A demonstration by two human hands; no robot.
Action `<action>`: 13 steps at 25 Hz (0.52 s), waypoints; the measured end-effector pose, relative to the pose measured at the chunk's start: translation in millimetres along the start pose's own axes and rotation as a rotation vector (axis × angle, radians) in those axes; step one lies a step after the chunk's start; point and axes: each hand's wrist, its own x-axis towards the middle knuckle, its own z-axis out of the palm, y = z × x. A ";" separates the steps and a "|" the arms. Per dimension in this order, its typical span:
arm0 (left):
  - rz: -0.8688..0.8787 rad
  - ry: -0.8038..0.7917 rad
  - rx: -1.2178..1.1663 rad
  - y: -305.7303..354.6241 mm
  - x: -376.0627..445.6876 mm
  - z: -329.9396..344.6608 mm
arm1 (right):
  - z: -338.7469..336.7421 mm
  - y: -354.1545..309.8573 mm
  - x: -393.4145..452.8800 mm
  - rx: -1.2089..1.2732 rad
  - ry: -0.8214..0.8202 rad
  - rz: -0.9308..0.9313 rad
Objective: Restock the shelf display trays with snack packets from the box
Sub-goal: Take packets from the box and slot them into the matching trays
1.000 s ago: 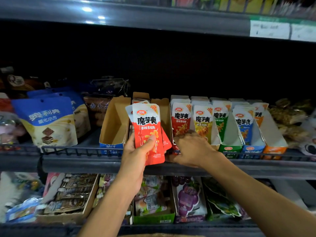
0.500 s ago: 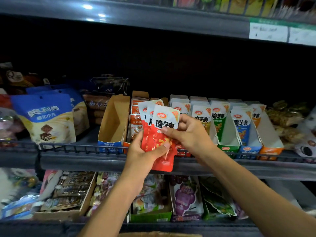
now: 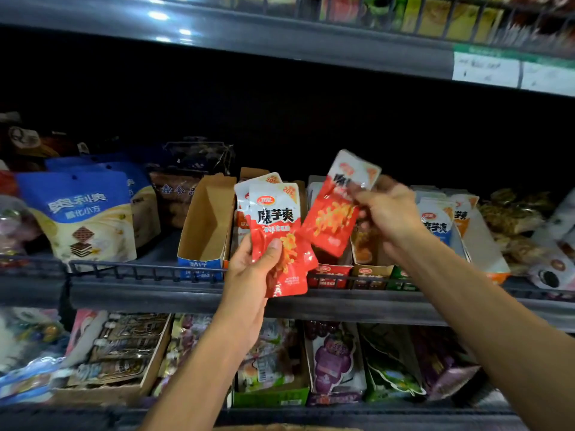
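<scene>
A small stack of red-and-white foil snack packets (image 3: 278,241) is gripped by the left hand (image 3: 249,275), thumb pressed across the front packet, fingers curled behind. The stack is held upright just in front of the middle shelf's dark wire front rail (image 3: 140,269). A single red-and-white packet (image 3: 334,209), tilted and motion-blurred, is pinched near its top by the right hand (image 3: 389,213), above the rail and up-right of the stack, over the red-fronted cardboard display tray (image 3: 326,270). An open brown cardboard tray with a blue front (image 3: 205,225) is seen behind the rail, left of the stack. Further trays with blue and orange packets (image 3: 435,219) are lined up right of the right hand. A blue-and-cream wafer pouch (image 3: 81,213) is stood behind the rail, far left.
</scene>
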 end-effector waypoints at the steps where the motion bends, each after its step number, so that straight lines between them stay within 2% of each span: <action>1: 0.009 0.024 -0.010 2.1 0.4 -1.5 | -7.1 1.2 8.2 -0.029 0.077 -0.132; 3: 0.022 0.064 -0.019 4.5 1.9 -6.1 | -17.3 7.9 19.3 -0.119 0.093 -0.340; 4: 0.027 0.074 -0.017 5.5 2.2 -8.0 | -18.5 12.4 21.8 -0.136 0.059 -0.366; 7: 0.039 0.064 0.014 6.9 1.9 -9.3 | -9.8 32.0 25.7 -0.196 -0.029 -0.257; 9: 0.045 0.060 0.052 5.0 1.5 -8.1 | -0.6 41.7 25.6 -0.378 -0.066 -0.205; 13: 0.052 0.052 0.093 2.4 1.0 -7.8 | 3.5 50.1 27.2 -0.609 -0.085 -0.218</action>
